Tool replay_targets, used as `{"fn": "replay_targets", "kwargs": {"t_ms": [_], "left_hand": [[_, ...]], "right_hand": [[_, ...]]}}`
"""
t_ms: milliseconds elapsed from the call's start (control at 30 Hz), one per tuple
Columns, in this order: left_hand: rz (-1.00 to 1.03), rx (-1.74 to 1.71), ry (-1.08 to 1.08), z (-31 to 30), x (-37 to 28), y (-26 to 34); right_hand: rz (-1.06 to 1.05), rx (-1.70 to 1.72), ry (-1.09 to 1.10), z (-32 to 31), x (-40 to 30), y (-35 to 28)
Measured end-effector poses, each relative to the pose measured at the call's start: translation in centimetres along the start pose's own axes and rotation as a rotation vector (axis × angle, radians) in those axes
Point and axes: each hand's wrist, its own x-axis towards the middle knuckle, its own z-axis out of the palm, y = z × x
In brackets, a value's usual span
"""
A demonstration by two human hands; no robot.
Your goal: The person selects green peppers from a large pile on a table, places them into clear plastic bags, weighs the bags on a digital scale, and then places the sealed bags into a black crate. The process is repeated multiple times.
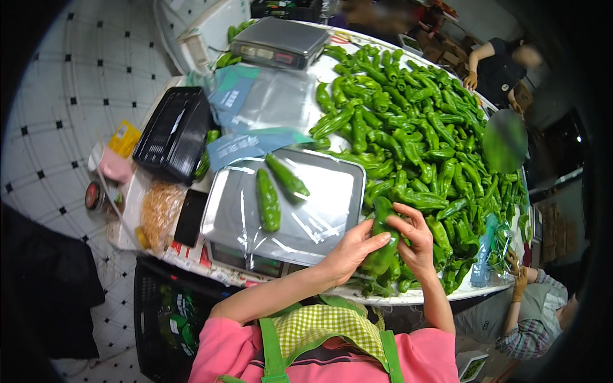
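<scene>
A large green pepper (381, 218) is between my hands at the near edge of the pepper pile. My left hand (353, 250) grips it from the left, thumb across its front. The fingers of my right hand (414, 238) hold it from the right. Left of my hands, a clear plastic bag with a blue header (251, 147) lies over the steel platform of a weighing scale (330, 178). Two green peppers, one nearer (267, 200) and one farther (287, 177), lie apart on that platform; I cannot tell whether they are inside the bag.
Loose green peppers (426, 124) cover the table's right side. Flat plastic bags (280, 98) and a second scale (280, 38) lie beyond. To the left are a black basket (170, 134), a phone (190, 218) and rubber bands (162, 210). Co-workers' hands show at right (519, 275) and far right (471, 80).
</scene>
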Motion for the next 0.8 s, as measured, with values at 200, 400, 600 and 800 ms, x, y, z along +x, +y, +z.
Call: {"fn": "replay_targets", "kwargs": {"t_ms": [200,400,600,800], "left_hand": [[0.283,0.287,0.158,-0.3,-2.1,-5.1],[0.635,1.204,0.189,1.5,-7.3,-0.8],[0.57,2.097,0.673,-7.3,-8.7,3.0],[0.698,2.262,0.552,-8.1,-8.8,5.6]], "right_hand": [[0.467,0.555,0.199,6.4,-7.4,-0.7],[0.583,0.962,0.477,5.5,-10.3,-2.8],[0.207,0.129,-0.006,4.1,-10.0,-0.3],[-0.187,0.052,-0.158,5.0,-8.1,-1.9]]}}
